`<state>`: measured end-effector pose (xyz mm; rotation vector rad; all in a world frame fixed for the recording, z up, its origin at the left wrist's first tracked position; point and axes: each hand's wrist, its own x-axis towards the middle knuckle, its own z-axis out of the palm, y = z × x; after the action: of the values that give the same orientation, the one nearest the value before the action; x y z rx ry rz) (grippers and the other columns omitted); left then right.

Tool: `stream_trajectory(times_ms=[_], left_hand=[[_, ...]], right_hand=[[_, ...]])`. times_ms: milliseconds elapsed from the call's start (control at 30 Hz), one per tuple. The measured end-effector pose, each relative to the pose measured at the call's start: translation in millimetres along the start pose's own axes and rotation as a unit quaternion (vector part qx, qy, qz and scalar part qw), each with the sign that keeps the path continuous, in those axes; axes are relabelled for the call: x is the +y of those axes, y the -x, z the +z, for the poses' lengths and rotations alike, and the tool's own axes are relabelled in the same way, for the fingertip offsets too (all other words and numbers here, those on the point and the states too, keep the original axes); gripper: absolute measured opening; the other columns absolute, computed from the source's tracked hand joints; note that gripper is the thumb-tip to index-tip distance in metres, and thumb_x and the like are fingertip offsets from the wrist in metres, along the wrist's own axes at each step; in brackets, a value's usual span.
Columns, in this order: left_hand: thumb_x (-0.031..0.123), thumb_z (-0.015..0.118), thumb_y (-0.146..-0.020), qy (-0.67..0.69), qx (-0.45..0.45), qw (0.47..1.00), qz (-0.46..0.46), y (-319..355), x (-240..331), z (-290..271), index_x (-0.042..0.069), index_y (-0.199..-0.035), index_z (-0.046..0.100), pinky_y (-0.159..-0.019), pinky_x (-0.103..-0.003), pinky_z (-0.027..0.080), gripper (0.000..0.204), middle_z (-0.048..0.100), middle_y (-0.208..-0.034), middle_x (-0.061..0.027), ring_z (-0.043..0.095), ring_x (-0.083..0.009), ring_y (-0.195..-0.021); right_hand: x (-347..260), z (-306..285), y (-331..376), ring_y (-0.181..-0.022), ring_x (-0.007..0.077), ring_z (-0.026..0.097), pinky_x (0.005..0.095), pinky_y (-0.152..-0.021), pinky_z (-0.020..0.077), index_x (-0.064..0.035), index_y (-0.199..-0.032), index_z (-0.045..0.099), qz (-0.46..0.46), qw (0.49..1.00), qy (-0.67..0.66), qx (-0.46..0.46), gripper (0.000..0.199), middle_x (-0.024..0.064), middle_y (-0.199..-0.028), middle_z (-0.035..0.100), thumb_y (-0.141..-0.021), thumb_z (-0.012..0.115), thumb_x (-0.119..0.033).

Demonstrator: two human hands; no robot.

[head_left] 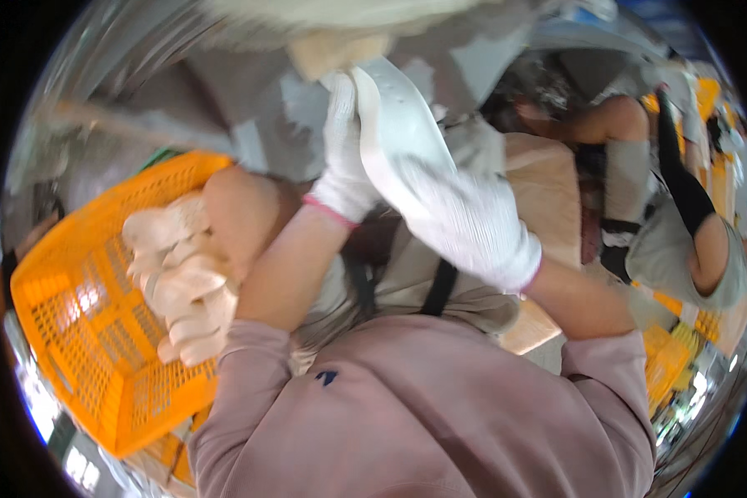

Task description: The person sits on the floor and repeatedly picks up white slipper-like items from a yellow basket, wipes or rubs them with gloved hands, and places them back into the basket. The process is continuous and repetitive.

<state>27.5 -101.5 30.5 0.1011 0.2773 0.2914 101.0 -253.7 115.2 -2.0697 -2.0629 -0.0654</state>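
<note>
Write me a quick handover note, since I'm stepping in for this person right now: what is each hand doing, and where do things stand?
Left hand, in a white glove: raised, gripping the white shoe insole from the left.
Right hand, also gloved: closed around the same insole lower down.
Orange plastic crate sits to the left, with a stack of pale insoles at its near edge.
Another person works to the right.
Done: a stack has built up by the crate. Left: the insole in hand has not been set down.

Left hand (344, 158), right hand (465, 220) raised, gloved
</note>
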Motion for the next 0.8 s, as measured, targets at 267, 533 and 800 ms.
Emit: stream_trajectory(times_ms=[267, 533, 800], left_hand=[[0.034, 0.045, -0.109, -0.108, 0.201, 0.942, 0.246, -64.0, 44.5, -55.4, 0.003, -0.124, 0.065, -0.086, -0.048, 0.062, 0.040, 0.072, -0.107, -0.0174, 0.072, -0.0328, -0.097], [0.037, 0.059, -0.100, -0.619, 0.143, 0.697, 0.333, -27.7, 17.9, -34.1, 0.003, -0.124, 0.068, -0.095, -0.042, 0.058, 0.043, 0.073, -0.113, -0.0193, 0.072, -0.0331, -0.107], [0.068, 0.044, -0.101, -0.094, 0.185, 0.974, 0.087, -49.0, 49.3, -11.0, 0.007, -0.111, 0.064, -0.070, -0.054, 0.060, 0.064, 0.067, -0.085, -0.0153, 0.069, -0.0342, -0.076]], right_hand=[[-9.7, 21.7, -70.5, -0.079, 0.0343, 0.074, 0.0436, -0.071, 0.0586, -0.0062, -0.122, 0.074, 0.160, 0.976, -0.109, 0.099, 0.038, 0.0166, -0.090, 0.076, -0.087, 0.079, -0.021], [-3.8, 33.6, -99.2, -0.074, 0.0361, 0.071, 0.0467, -0.065, 0.0559, -0.0116, -0.093, 0.075, 0.191, 0.958, -0.103, 0.187, 0.028, 0.0147, -0.076, 0.071, -0.093, 0.070, -0.039], [-14.7, 12.6, -64.7, -0.127, 0.0410, 0.061, 0.0459, -0.106, 0.0508, -0.0039, -0.137, 0.061, 0.199, 0.895, -0.399, -0.026, 0.064, 0.0253, -0.135, 0.061, -0.085, 0.078, -0.037]])
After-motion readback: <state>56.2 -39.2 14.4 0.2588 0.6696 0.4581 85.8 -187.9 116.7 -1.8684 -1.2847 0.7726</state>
